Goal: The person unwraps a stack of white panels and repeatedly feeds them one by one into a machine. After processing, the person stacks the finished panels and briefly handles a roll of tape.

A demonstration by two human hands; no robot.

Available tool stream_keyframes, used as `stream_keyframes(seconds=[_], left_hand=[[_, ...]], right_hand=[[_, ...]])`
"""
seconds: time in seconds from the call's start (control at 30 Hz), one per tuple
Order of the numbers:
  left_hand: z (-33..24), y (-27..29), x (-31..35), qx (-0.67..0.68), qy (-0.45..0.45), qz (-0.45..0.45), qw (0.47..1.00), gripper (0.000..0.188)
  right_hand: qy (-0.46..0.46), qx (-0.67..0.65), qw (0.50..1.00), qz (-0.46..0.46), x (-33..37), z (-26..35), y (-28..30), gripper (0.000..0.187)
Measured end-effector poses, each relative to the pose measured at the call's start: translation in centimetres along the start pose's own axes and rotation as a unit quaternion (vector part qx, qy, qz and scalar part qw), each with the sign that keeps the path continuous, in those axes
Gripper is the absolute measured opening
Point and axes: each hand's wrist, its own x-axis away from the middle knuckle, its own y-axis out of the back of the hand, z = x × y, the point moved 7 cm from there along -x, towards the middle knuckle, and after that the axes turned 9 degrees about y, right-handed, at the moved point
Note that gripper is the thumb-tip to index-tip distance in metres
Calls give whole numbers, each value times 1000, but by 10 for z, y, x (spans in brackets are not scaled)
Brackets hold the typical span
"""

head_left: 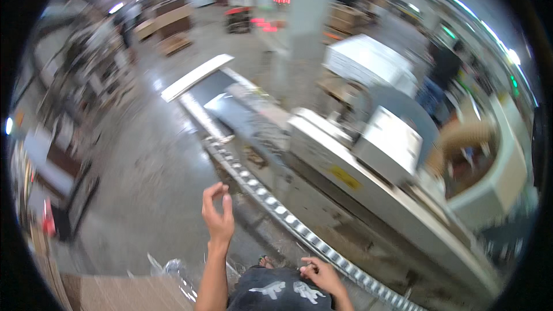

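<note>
My left hand point(218, 213) is raised over the floor, to the left of a long roller rail point(282, 210). Its fingers are bent toward the thumb, a gap shows between them, and nothing is held. Lower and to the right, my right hand point(322, 275) hangs beside my dark shirt, loosely curled with the index finger and thumb apart. That hand looks bare of any object and is close to the roller rail. Behind the rail runs a long pale machine point(368, 181) with a yellow label point(344, 177). A dark flat panel or bed point(230, 109) lies at its far end.
A white-ended support frame point(196, 78) juts out at the machine's far end. To the right are a white box-shaped cover point(389, 143) and a tan flexible hose point(466, 135). Brown board point(127, 294) lies at lower left. A person point(440, 75) stands far right.
</note>
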Motion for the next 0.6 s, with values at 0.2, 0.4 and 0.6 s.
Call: stream_keyframes(seconds=[0.2,0.4,0.6], left_hand=[[75,138,-163,11,75,-145,987,24],[181,227,-297,-81,132,-177,972,25],[463,289,-241,-263,373,22,890,30]], right_hand=[[45,253,948,186,-160,135,-91,46],[110,311,899,287,-315,194,-184,49],[225,336,842,358,-503,271,-320,51]])
